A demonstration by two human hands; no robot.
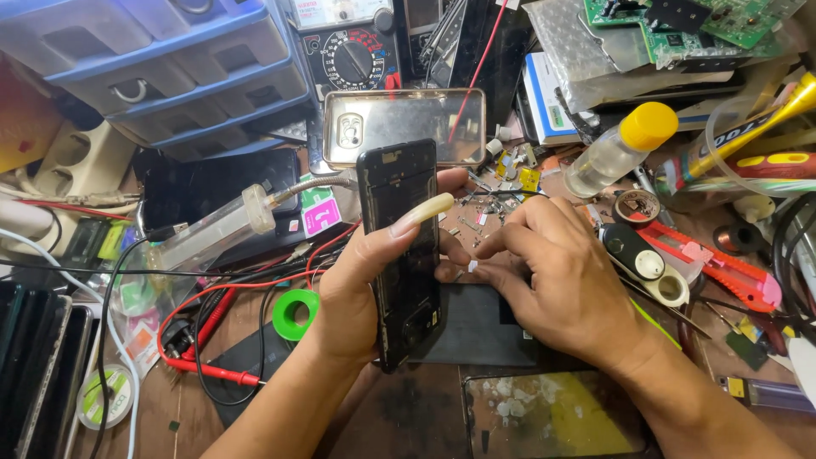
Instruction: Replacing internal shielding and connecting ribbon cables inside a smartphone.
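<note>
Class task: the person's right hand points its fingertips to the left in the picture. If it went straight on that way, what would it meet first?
Most likely the black phone frame held upright in the left hand; the right hand has its fingertips almost at the frame's edge already, though depth is hard to judge.

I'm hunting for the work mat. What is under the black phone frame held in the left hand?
Under the black phone frame in the left hand lies a dark mat on the wooden bench. The right hand covers part of it; the stretch directly beneath the frame is hidden.

We cannot identify the tiny white part [473, 266] pinched in the right hand [561, 280]. The left hand [357, 289] hides the phone frame's [399, 246] left edge.
</note>
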